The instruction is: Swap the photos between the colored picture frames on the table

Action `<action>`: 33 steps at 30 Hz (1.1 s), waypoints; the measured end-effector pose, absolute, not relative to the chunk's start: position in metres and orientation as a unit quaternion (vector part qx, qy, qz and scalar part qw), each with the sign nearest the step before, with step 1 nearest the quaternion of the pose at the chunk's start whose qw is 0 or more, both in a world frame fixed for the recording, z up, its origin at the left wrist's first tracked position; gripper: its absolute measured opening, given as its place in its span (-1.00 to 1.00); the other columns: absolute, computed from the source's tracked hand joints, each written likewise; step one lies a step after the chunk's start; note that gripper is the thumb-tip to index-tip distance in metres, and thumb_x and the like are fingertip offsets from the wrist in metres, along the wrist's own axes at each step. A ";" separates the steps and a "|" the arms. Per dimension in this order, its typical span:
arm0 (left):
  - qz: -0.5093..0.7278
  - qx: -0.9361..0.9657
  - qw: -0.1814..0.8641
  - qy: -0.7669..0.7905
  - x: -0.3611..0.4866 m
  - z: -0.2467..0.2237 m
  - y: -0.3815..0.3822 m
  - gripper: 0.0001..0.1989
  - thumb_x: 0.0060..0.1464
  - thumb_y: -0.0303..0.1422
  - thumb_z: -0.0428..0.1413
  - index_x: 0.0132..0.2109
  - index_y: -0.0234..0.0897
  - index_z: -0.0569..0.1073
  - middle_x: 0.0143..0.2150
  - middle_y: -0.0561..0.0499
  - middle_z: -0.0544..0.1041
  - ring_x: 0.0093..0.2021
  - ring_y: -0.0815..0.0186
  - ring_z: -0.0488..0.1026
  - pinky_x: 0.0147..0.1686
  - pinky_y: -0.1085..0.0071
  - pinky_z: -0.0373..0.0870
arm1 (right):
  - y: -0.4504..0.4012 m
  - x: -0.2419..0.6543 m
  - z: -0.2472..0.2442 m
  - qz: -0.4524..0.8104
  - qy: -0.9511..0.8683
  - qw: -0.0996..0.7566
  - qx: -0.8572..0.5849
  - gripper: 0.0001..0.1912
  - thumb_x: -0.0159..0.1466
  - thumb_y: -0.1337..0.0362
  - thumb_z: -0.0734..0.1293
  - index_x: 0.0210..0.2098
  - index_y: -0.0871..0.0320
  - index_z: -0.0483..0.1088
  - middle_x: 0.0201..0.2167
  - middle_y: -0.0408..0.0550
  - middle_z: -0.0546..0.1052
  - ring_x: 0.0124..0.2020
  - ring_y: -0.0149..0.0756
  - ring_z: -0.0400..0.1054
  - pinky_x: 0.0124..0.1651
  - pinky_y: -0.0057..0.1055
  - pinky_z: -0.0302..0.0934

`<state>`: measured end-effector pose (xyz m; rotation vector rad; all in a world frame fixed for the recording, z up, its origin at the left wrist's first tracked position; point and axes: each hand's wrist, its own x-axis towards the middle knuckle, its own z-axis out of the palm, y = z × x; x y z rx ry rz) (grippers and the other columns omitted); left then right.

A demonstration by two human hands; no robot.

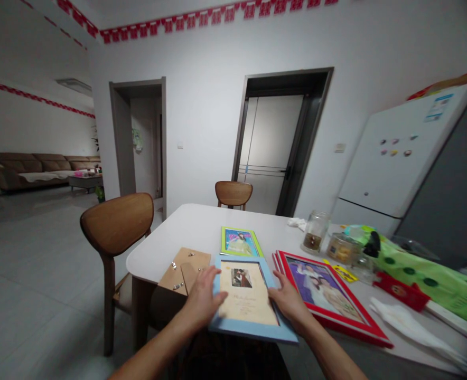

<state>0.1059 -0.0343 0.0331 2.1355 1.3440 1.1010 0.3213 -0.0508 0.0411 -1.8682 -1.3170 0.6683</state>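
A: Largest item first. Risk on the worktop [194, 221]?
B: It extends beyond the blue frame [253, 328], whose near side appears to jut past the edge. Cause for concern: a slackened hold could tip it floorward.
A: Next size down?
B: Red frame [324, 293], lying on another, just right of the blue frame. An outward swing of the right wrist could shove the pair askew and scuff them.
A: The blue frame itself?
B: Face up, near the person's body. Twisting it could knock its corner on the red rim.
A: And the backing board [197, 261]?
B: Left of the blue frame, very near the left fingers. A careless elbow or knuckle could push it off.
A: State of the fingers?
B: Left hand [204, 298]: partly spread, holding the blue frame's left side. Right hand [291, 301]: likewise, right side. Grip underneath hidden; cannot tell.
A: Smallest?
B: Metal clips [178, 286] on the board. Dragged, they could scratch what they meet.
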 end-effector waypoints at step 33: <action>0.345 0.701 0.147 0.606 0.049 0.016 -0.035 -0.61 -0.01 -0.31 -0.04 0.00 -0.28 0.26 -0.08 -0.10 0.40 -0.07 0.18 0.32 -0.11 0.36 0.19 | -0.050 0.325 0.028 -0.001 -0.663 0.124 -0.738 -0.74 0.05 0.37 0.15 -0.30 0.31 0.36 -0.32 0.20 0.47 -0.24 -0.16 0.34 -0.24 -0.39 0.13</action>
